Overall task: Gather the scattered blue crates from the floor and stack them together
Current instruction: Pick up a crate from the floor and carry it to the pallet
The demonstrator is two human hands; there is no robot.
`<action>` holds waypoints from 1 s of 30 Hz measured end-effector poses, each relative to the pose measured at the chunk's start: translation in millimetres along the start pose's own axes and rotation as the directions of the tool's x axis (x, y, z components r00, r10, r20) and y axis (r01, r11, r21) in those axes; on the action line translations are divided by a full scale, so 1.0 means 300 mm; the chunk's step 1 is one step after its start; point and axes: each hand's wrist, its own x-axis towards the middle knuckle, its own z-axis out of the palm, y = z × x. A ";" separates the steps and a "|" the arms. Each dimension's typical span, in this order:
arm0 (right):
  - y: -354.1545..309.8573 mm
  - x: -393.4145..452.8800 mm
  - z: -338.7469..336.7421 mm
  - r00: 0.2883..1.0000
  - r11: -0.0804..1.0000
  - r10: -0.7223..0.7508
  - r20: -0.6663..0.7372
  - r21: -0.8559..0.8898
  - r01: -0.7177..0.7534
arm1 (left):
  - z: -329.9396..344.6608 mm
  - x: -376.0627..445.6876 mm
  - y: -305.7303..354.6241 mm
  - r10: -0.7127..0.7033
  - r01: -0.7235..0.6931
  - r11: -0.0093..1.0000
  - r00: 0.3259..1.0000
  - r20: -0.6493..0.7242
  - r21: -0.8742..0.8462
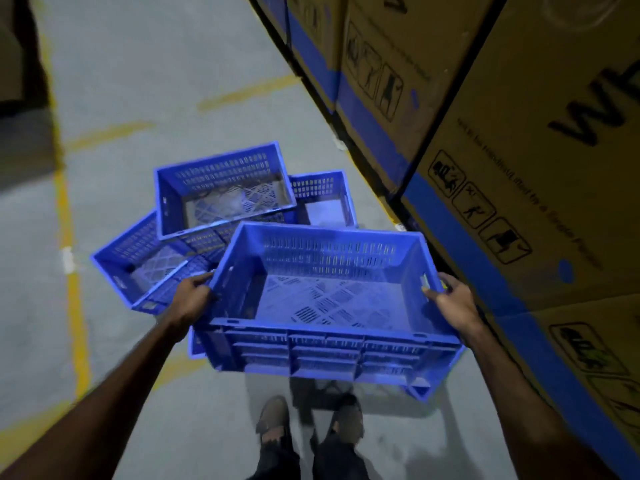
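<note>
Two walls of room frame the job: tall cardboard boxes (512, 140) stacked close along the right, and open grey floor (145, 64) with yellow painted lines (74, 299) running away to the left and ahead. Against that, a loose heap of blue crates (221, 192) lies on the floor in front — one tilted on top, another skewed out to the left beneath it, a third showing behind on the right; none sits square in another.

Nearest and off the floor is the carried crate (325, 299), level and empty, above the person's shoes (273, 414). The left hand (192, 294) is wrapped round its left end wall and the right hand (450, 301) round the right end by the handle slot, both closed on the rim.

To stack it well, I judge the heap wants squaring first, or the carried crate set down on clear floor as the base. Its right rim runs near the boxes, so any swing is safer leftward — that side is open. Keeping it level should let the rims seat.
</note>
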 end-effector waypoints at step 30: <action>-0.801 -0.613 0.432 0.806 0.812 -0.443 0.394 -0.205 0.546 | -0.763 -0.913 -0.280 -0.409 0.022 0.743 0.806 -0.428 -0.669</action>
